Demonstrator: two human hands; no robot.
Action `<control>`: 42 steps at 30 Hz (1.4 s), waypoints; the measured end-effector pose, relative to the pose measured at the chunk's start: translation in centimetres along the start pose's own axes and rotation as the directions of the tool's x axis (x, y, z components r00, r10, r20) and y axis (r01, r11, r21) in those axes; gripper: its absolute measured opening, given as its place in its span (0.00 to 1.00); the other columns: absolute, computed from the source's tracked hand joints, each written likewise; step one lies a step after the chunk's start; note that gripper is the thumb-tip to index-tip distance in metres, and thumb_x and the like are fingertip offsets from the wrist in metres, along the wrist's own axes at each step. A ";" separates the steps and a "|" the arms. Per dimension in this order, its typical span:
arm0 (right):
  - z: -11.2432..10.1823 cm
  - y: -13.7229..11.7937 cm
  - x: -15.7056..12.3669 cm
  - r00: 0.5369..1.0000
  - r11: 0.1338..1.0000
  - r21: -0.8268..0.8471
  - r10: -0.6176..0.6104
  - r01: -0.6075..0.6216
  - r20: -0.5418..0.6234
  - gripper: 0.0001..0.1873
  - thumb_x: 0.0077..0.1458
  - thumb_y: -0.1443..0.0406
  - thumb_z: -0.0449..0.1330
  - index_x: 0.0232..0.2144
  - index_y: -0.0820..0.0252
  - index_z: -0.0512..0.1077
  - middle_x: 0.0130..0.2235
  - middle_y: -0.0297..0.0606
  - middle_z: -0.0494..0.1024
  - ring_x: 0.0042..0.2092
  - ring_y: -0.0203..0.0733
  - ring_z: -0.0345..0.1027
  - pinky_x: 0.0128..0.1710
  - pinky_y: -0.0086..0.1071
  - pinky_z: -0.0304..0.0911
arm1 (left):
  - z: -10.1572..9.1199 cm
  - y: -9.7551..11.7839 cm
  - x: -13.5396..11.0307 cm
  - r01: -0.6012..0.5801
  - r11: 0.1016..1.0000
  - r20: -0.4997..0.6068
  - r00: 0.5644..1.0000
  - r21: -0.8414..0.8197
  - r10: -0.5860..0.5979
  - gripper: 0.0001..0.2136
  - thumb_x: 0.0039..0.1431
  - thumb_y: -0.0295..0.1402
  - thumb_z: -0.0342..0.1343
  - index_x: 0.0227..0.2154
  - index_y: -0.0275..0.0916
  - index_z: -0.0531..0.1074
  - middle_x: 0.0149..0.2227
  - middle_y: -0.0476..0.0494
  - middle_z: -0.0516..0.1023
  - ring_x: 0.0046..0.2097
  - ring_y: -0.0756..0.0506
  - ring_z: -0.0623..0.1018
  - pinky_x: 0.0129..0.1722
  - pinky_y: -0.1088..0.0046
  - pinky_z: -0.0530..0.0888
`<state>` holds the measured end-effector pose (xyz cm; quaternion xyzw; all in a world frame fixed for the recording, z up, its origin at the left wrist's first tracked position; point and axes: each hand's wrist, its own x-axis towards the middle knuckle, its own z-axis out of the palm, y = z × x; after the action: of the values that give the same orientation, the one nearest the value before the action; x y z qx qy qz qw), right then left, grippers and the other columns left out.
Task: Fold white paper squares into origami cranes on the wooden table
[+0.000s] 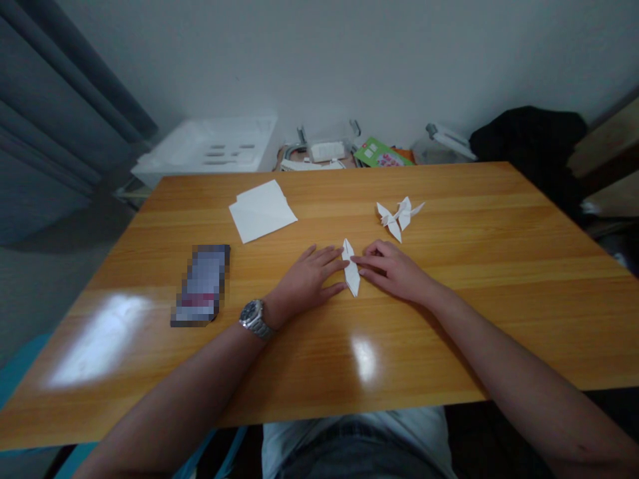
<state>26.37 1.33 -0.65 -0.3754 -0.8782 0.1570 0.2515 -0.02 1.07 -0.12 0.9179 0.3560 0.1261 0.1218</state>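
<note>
A narrow piece of folded white paper (352, 276), pointed at both ends, lies flat on the wooden table between my hands. My left hand (315, 276) rests on the tabletop with its fingers spread, the fingertips touching the paper's left edge. From the other side, my right hand (392, 269) reaches in; its index fingertip presses on the middle of the paper while the other fingers are partly curled. Beyond my right hand sit folded white paper cranes (404, 211), close together. White paper sheets (263, 211) lie stacked at the back left.
A phone (202, 286), blurred out, lies left of my left arm. Behind the wooden table (449, 346) stand a white foam tray (200, 150), a green booklet (379, 154) and some clutter. A black cloth-like bundle (529, 143) is at the back right.
</note>
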 end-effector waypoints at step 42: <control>1.2 -1.1 0.5 0.994 0.989 0.143 -0.022 0.037 -0.105 0.08 0.66 0.65 0.59 0.45 0.55 0.78 0.45 0.43 0.82 0.47 0.46 0.77 0.49 0.42 0.73 | 0.5 0.3 0.7 -0.026 0.999 -0.190 0.982 -0.044 0.017 0.12 0.70 0.38 0.55 0.50 0.41 0.75 0.56 0.41 0.79 0.56 0.40 0.77 0.59 0.61 0.73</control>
<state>24.74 0.87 -0.99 -0.3508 -0.8557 0.1972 0.3252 0.84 1.28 -0.41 0.9024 0.3532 0.2224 0.1069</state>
